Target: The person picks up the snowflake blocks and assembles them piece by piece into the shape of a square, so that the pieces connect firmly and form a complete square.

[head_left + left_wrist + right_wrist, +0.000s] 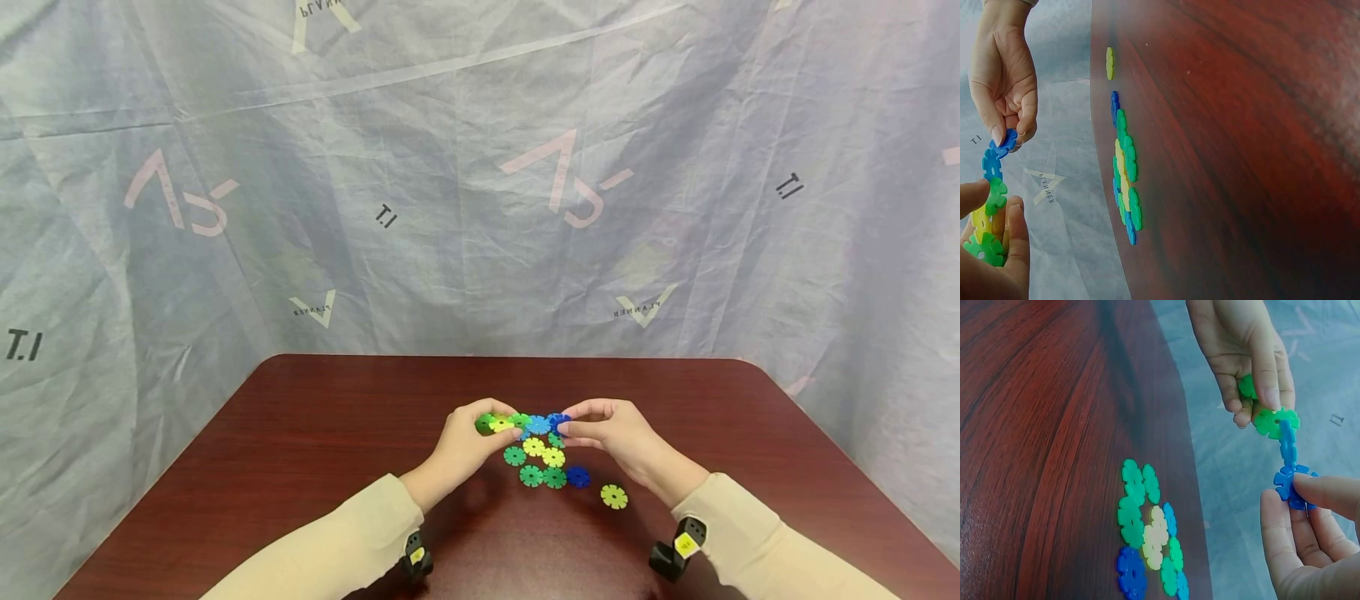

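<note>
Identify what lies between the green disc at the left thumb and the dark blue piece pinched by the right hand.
A light blue disc, seen nearly edge-on in the right wrist view, sits between the green disc and the dark blue piece.

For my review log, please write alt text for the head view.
A person's left grip and right grip hold a linked row of green, yellow and blue notched discs above a reddish-brown table; more discs lie on it.
</note>
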`<act>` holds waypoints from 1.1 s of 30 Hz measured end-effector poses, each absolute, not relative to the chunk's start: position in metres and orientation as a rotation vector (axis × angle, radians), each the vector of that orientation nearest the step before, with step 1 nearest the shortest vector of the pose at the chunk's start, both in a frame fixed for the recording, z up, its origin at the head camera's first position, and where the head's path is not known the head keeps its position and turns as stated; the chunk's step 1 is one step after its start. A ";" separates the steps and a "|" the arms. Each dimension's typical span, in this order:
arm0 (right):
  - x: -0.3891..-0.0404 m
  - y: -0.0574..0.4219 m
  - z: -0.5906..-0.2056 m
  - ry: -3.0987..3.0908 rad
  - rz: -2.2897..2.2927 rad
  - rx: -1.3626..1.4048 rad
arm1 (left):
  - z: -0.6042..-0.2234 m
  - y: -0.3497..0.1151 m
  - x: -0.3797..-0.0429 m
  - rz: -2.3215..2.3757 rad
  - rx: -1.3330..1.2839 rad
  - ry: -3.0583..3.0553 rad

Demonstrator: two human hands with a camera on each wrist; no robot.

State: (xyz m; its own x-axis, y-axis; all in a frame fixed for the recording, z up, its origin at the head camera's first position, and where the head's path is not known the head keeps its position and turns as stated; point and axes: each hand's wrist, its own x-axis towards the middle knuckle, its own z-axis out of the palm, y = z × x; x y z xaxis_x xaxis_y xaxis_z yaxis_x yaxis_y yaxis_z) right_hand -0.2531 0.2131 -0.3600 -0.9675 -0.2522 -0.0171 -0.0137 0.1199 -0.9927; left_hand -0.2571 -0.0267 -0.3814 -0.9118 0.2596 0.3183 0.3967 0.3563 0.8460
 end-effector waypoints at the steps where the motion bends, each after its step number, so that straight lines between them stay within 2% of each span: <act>1: -0.253 0.213 -0.360 2.205 -1.957 -0.264 | -0.382 -0.027 -0.257 -1.599 -0.601 -2.478; 33: -0.258 0.201 -0.362 2.172 -2.022 -0.363 | -0.373 -0.031 -0.253 -1.491 -0.715 -2.482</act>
State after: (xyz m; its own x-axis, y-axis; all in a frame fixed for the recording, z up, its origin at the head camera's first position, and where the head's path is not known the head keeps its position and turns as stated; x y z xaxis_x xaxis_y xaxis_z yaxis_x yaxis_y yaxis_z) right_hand -0.2582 0.2015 -0.3622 -0.9592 -0.2775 0.0531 -0.0728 0.0611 -0.9955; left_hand -0.2535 -0.0315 -0.3731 -0.8732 0.3173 0.3698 0.4755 0.3889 0.7891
